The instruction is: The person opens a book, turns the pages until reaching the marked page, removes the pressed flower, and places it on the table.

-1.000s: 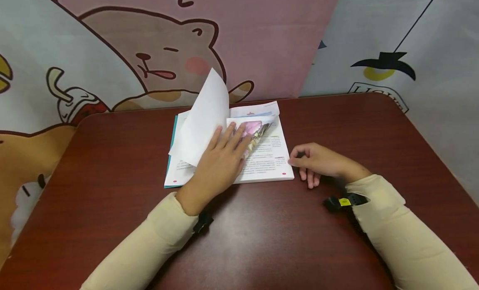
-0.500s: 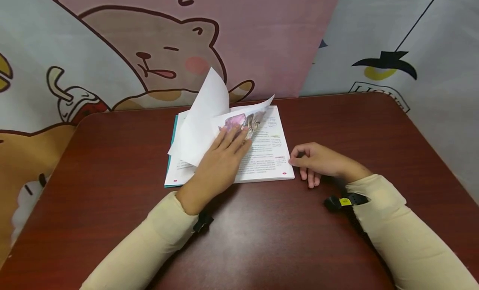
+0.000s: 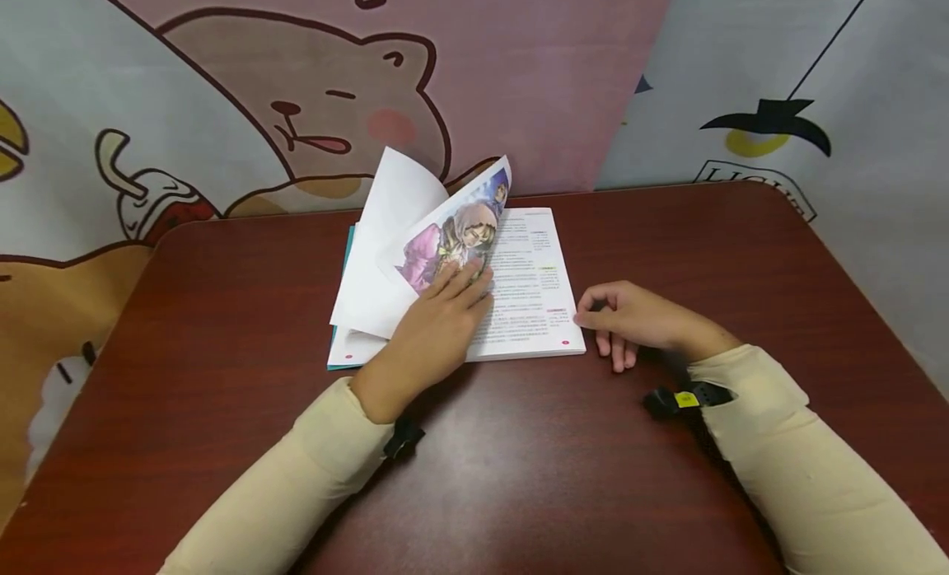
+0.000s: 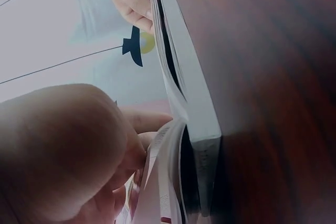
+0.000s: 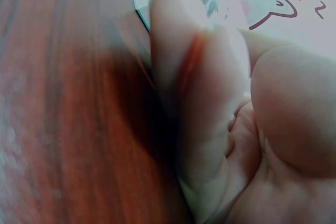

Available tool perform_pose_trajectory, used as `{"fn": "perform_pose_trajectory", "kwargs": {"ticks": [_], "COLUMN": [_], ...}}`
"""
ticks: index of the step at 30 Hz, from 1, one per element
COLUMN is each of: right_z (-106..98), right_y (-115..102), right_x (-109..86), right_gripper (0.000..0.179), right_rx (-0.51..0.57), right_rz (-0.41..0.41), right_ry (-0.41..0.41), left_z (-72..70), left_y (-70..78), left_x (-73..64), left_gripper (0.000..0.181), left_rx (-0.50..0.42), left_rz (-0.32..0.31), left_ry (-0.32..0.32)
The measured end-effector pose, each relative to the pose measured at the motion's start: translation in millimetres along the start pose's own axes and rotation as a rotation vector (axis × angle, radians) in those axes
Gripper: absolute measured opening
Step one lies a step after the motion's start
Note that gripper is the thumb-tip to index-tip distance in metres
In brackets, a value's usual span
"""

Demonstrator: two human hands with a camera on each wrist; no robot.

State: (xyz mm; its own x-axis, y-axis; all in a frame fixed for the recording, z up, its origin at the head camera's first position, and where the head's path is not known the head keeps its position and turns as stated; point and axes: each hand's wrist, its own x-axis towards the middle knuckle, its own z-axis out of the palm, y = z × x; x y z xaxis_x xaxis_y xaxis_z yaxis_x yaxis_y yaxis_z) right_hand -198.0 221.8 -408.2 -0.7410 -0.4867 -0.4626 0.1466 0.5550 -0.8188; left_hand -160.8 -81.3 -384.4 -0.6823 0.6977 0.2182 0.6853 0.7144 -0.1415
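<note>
Head view: open book (image 3: 530,311) on worktop (image 3: 482,476), partly under left hand (image 3: 433,328), fingers outstretched, slightly parted. Illustrated page (image 3: 460,233), beyond those fingers, lifted and swung further leftward than half a second ago. Right hand (image 3: 641,320): thumb by book's edge; pinching, cannot tell. Left wrist view: pages curving up beside left hand. Right wrist view: book beyond right hand's fingertips.
</note>
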Motion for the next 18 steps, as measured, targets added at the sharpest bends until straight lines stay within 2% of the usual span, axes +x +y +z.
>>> {"fn": "perform_pose_trajectory", "kwargs": {"ticks": [18], "right_z": [-1.3], "right_y": [1.3], "right_x": [-2.2], "right_gripper": [0.028], "right_rx": [0.002], "right_rz": [0.003], "right_ry": [0.008], "left_z": [3.4], "left_y": [1.8], "left_x": [0.2], "left_gripper": [0.043], "left_rx": [-0.059], "left_rz": [-0.07], "left_ry": [-0.065]}}
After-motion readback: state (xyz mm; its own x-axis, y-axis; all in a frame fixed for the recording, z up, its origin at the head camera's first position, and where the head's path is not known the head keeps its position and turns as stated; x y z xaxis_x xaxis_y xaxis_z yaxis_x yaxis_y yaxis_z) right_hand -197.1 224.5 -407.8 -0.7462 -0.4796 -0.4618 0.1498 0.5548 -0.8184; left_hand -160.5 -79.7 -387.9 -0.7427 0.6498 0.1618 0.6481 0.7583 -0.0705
